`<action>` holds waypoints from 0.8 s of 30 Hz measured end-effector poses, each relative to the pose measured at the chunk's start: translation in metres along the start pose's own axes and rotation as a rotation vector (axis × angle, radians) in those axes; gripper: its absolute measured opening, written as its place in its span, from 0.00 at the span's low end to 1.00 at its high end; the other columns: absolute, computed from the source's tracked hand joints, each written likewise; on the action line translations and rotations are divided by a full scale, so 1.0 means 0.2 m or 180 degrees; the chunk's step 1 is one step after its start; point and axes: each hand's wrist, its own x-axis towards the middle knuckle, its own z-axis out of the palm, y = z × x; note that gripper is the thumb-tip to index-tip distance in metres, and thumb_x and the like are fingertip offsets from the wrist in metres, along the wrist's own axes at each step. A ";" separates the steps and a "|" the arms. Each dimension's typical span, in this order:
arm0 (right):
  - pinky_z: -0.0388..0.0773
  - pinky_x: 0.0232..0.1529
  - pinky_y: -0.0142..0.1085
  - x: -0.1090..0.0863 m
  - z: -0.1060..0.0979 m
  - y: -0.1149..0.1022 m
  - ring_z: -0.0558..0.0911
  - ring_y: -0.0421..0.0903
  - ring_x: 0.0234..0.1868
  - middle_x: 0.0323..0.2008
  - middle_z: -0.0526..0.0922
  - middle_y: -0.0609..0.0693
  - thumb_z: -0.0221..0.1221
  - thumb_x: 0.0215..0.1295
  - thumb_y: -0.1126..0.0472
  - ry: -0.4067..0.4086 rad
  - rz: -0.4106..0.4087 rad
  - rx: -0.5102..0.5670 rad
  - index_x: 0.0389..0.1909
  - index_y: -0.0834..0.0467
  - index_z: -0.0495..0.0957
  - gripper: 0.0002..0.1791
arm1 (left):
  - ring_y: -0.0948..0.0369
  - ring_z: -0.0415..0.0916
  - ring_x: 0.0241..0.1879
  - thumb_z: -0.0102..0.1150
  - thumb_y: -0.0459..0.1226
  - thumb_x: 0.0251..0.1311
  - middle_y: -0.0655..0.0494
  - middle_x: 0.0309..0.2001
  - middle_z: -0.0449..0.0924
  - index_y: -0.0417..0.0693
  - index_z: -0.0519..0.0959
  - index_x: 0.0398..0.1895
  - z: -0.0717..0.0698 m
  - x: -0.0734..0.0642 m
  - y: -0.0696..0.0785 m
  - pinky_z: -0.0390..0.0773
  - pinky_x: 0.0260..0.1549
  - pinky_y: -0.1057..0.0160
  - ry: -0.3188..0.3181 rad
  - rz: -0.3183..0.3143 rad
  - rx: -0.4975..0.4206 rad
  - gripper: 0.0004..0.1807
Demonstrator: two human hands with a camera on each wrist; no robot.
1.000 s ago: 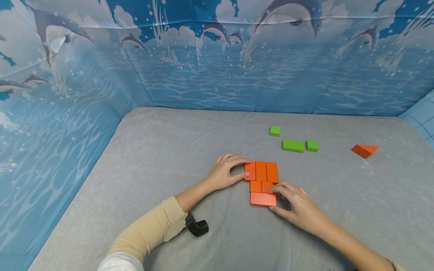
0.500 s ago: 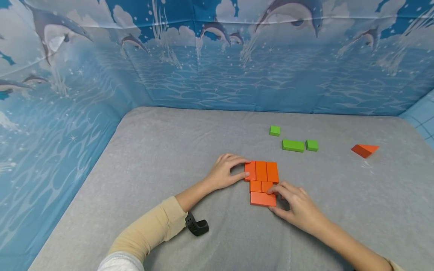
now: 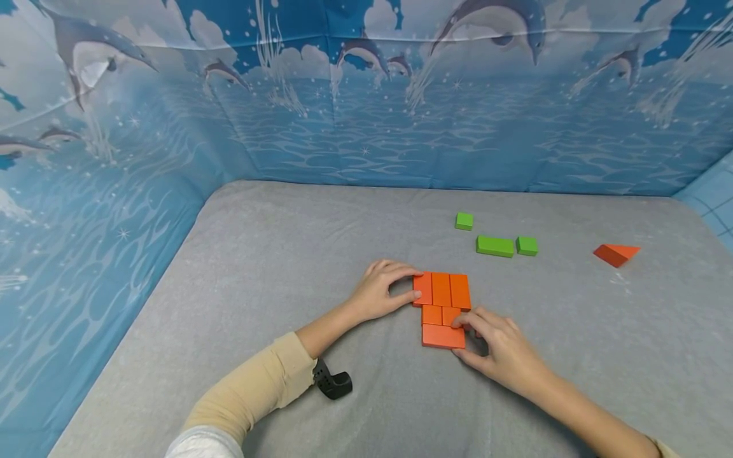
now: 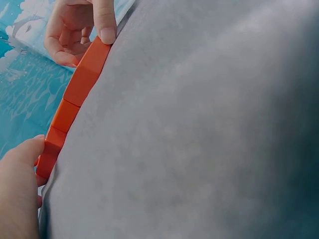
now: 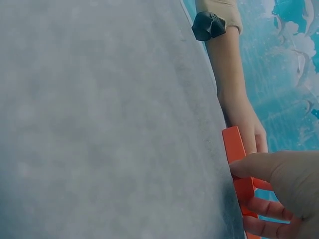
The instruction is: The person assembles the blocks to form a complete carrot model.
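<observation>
Several orange blocks lie flat, fitted together on the grey cloth. Three oblong ones side by side form the far row; my left hand [image 3: 378, 292] holds the leftmost block [image 3: 422, 289] by its left side, index finger at the far corner and thumb nearer. Below that row sit two small blocks [image 3: 432, 315], touching each other. A long block [image 3: 443, 337] lies crosswise at the near end. My right hand [image 3: 504, 350] pinches this long block's right end between thumb and index finger. In the right wrist view the right thumb [image 5: 251, 166] covers part of the orange blocks.
Farther back lie a small green block [image 3: 464, 221], a long green block [image 3: 495, 247] and another small green block [image 3: 527, 246]. An orange triangular block [image 3: 616, 255] lies at the right. A dolphin-print curtain [image 3: 366, 127] borders the cloth. A black device [image 3: 333, 381] hangs at the left wrist.
The near long block has slid very slightly left, the right thumb and index finger moving with it. My left hand and the other blocks stay in place.
</observation>
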 end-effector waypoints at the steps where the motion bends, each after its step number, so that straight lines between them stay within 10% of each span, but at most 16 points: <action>1: 0.62 0.28 0.31 0.00 0.00 0.00 0.68 0.33 0.27 0.28 0.72 0.38 0.73 0.36 0.59 0.0005 0.0000 0.0005 0.35 0.52 0.76 0.21 | 0.61 0.64 0.56 0.58 0.48 0.57 0.59 0.55 0.74 0.56 0.76 0.54 0.00 0.00 0.00 0.54 0.61 0.54 0.0001 -0.0003 0.0001 0.21; 12: 0.70 0.28 0.33 0.06 -0.12 0.10 0.72 0.38 0.29 0.33 0.78 0.47 0.73 0.37 0.64 0.0041 0.0109 0.0341 0.41 0.59 0.76 0.25 | 0.60 0.64 0.56 0.58 0.48 0.57 0.58 0.55 0.74 0.56 0.76 0.54 0.00 0.01 0.00 0.54 0.61 0.54 0.0008 0.0001 -0.0022 0.21; 19: 0.65 0.33 0.35 0.11 -0.35 0.47 0.71 0.48 0.34 0.36 0.76 0.59 0.68 0.43 0.71 0.0514 0.0482 -0.0036 0.47 0.66 0.73 0.26 | 0.60 0.64 0.57 0.58 0.48 0.57 0.58 0.55 0.74 0.55 0.76 0.54 0.00 0.01 0.00 0.54 0.61 0.54 0.0015 -0.0009 -0.0012 0.21; 24: 0.58 0.35 0.54 0.04 -0.47 0.77 0.68 0.65 0.40 0.41 0.71 0.67 0.64 0.52 0.68 0.0486 0.0888 -0.0462 0.50 0.67 0.70 0.23 | 0.60 0.64 0.57 0.58 0.49 0.57 0.58 0.55 0.74 0.56 0.76 0.54 0.00 0.01 0.01 0.54 0.61 0.54 -0.0006 -0.0037 -0.0021 0.21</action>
